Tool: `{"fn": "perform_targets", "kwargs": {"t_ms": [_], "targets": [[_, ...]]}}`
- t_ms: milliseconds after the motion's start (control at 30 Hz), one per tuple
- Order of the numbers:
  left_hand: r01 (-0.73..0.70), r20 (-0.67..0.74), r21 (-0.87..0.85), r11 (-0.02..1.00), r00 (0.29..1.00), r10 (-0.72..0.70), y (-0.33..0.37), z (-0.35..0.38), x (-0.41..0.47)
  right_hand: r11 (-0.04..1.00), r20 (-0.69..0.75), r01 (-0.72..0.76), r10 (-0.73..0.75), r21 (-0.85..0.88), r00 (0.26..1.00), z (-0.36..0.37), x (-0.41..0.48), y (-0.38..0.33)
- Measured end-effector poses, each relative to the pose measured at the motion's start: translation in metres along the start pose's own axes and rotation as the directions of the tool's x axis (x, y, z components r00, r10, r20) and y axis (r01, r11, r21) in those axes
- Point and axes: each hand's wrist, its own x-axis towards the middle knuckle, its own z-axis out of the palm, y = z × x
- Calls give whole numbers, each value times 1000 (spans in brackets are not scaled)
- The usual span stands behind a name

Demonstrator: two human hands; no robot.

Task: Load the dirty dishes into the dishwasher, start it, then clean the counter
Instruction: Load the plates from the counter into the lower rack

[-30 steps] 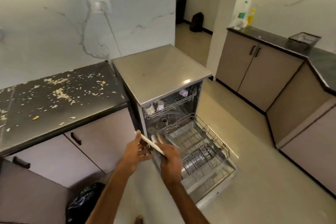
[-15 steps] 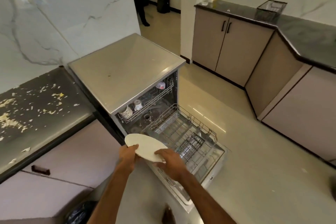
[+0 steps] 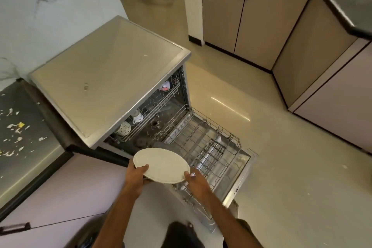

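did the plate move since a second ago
Yes. The plate tipped from edge-on to nearly flat, still by the near corner of the lower rack.

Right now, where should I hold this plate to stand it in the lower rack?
By the rim, from the near side. The plate is thin and almost level, so only its edge offers a pinch: thumb on top, fingers beneath, as the left hand has it. That probably leaves the far edge free to enter the rack.

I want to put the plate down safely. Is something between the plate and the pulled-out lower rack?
Nothing visible does. The left hand and right hand hold the plate over the near end of the lower rack; no dish shows in its wires. The cups sit in the upper rack.
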Motion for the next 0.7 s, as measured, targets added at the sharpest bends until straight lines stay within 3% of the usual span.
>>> {"fn": "perform_targets", "kwargs": {"t_ms": [100,200,400,700], "targets": [[8,39,38,999,999,-9,4,16,23,900,12,-192,203,390,979,0,27,2],[31,70,109,994,997,-39,3,30,59,772,12,-282,335,569,942,4,64,9],[103,101,287,952,985,-137,-5,36,160,671,-49,-352,501,652,864,38,142,32],[150,119,450,880,967,-226,-51,62,334,584,-85,-323,563,745,822,86,274,88]]}}
